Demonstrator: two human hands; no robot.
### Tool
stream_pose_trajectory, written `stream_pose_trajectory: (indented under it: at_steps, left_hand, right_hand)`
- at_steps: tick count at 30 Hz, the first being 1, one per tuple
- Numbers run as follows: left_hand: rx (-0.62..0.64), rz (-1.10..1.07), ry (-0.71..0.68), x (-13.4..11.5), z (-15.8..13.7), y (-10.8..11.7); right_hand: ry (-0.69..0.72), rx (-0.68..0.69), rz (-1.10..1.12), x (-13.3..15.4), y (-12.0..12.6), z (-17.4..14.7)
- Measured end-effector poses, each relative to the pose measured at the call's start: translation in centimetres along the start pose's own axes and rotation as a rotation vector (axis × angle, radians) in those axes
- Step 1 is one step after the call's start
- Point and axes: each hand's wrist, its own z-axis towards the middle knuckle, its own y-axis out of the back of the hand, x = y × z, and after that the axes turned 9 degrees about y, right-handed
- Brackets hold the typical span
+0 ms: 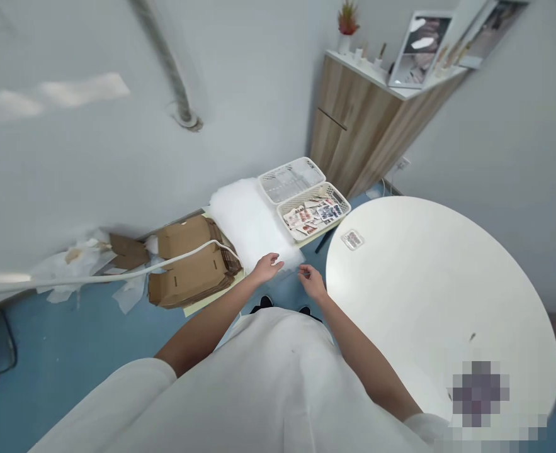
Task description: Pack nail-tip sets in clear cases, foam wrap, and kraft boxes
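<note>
boxes (192,270): brown cardboard, matt, with folded edges. sheets (252,220): thin, whitish plastic by look, soft, translucent at the near edge. baskets (325,226): off-white moulded plastic, openwork walls. cards (329,211) in the front one: printed paper or film, cannot tell which. packet (352,239): clear plastic, shiny. table (429,277): white, smooth, faint sheen. cabinet (357,113): wood-grain front, smooth white top. cable (183,257): white, smooth, plastic-looking. shirt (268,377): white cloth, matt, softly creased. wall (93,170): matt, smooth.

the small packet (352,239) is too tiny to read
</note>
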Motion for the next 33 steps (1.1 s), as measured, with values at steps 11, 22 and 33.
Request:
stream_pose_trajectory:
  at_steps: [11,22,33]
  left_hand:
    - [-0.153,-0.256,0.06,4.4,1.9,8.1]
    - [-0.042,-0.456,0.105,2.5,6.8,6.9]
    - [-0.09,-0.488,0.318,3.0,12.0,4.1]
  right_hand:
    - [-0.063,0.327,-0.285,2.1,-8.4,6.1]
    - [-0.024,0.529,-0.382,3.3,-9.9,13.3]
    - [0.26,0.709,-0.879,0.7,-11.3,16.0]
